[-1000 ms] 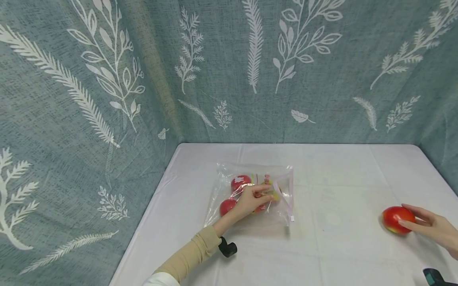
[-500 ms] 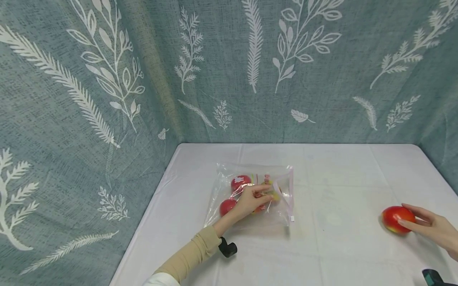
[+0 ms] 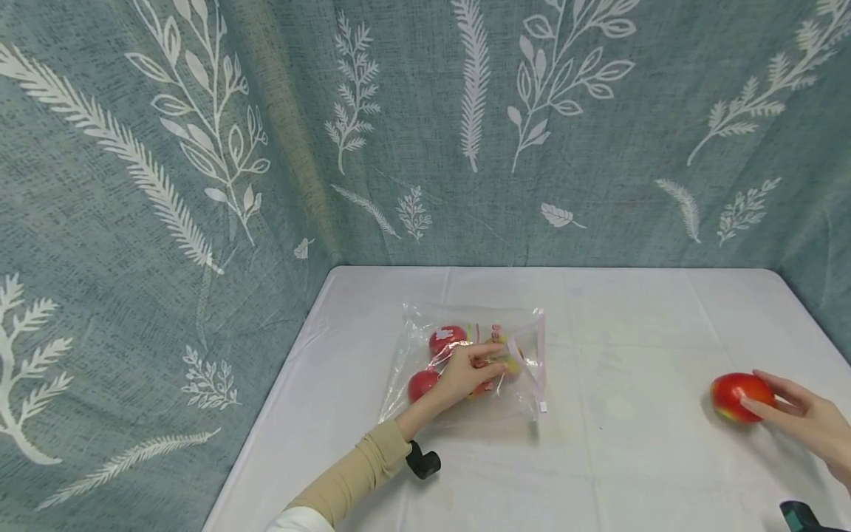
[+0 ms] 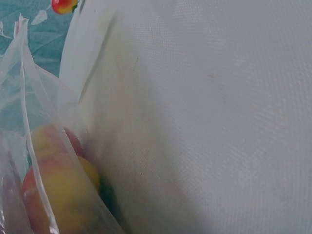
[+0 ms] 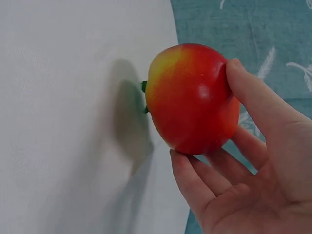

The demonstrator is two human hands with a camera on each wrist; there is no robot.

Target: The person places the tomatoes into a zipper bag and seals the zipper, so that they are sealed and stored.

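Holding one apple (image 3: 734,395), three bagged fruits (image 3: 447,339)

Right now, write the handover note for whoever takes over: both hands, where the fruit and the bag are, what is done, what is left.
Left hand: rests on the clear plastic zip bag, pinching it near its mouth.
Right hand: grips a loose red-and-yellow apple at the right side of the white-clothed table; whether the apple touches the cloth is unclear.
Done: at least two red fruits lie in the bag, which sits mid-table with its mouth facing right.
Left: the loose apple is outside the bag; the bag's zip strip looks unsealed.
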